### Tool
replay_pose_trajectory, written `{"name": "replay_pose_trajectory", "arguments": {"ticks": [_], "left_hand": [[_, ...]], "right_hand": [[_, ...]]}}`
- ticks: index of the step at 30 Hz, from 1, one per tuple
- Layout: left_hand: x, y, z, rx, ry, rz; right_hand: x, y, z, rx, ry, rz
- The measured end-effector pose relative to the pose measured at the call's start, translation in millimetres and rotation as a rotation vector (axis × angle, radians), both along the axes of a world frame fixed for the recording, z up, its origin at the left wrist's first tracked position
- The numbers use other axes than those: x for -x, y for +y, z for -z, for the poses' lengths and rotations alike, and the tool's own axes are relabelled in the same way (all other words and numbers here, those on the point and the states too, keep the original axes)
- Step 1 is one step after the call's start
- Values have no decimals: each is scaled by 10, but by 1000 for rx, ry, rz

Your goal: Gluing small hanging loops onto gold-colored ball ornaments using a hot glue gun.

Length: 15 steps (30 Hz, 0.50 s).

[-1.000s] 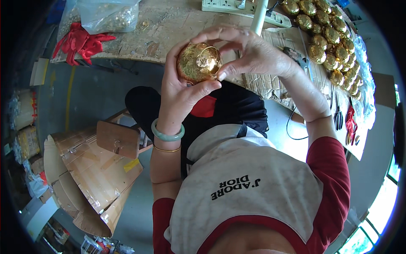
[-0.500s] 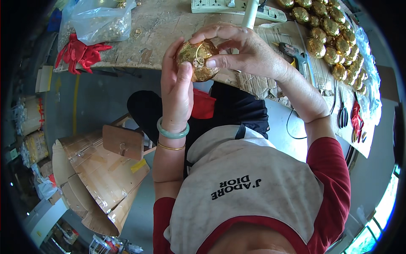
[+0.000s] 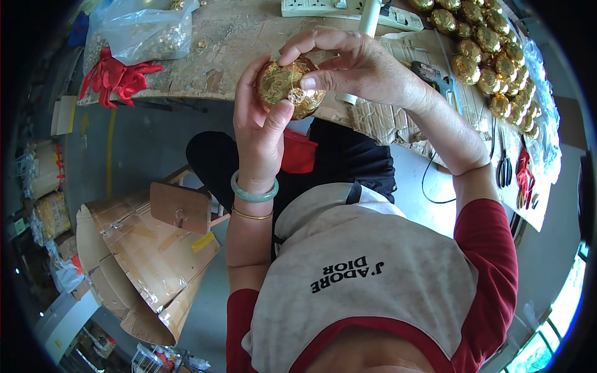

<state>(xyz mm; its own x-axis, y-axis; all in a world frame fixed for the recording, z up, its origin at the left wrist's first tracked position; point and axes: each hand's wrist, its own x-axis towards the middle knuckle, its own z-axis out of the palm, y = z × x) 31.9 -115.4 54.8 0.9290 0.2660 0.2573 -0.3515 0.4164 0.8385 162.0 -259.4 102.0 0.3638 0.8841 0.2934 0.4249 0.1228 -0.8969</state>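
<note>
worn bench (image 3: 239, 43) and glue gun (image 3: 430, 74) show a workshop.

Seeing a clear plastic bag (image 3: 146, 34) on the left end of the worktable (image 3: 236, 46), with a red ribbon bundle (image 3: 118, 78) just beside it, plus a white power strip (image 3: 326, 7) along the far side. Also spotting a glue gun (image 3: 433, 78) near flattened cardboard (image 3: 378, 125) and black-handled scissors (image 3: 504, 169) toward the right edge, near crumpled clear sheeting (image 3: 548, 140). Down left, getting an open taped carton (image 3: 155, 264), a wooden stool (image 3: 180, 206) right by it, and a yellow floor line (image 3: 111, 152).
</note>
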Motion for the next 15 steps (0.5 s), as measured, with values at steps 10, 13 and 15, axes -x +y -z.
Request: {"name": "replay_pose_trajectory", "arguments": {"ticks": [10,13,15], "left_hand": [[-26,-25,50,12,124,-19],[41,-4,104,-91,97,-58],[91,4,24,-151,63,-52]], "right_hand": [[-111,-48,34,10,3,9],[2,65,221,-13,93,44],[109,127,215,-42,72,111]]}}
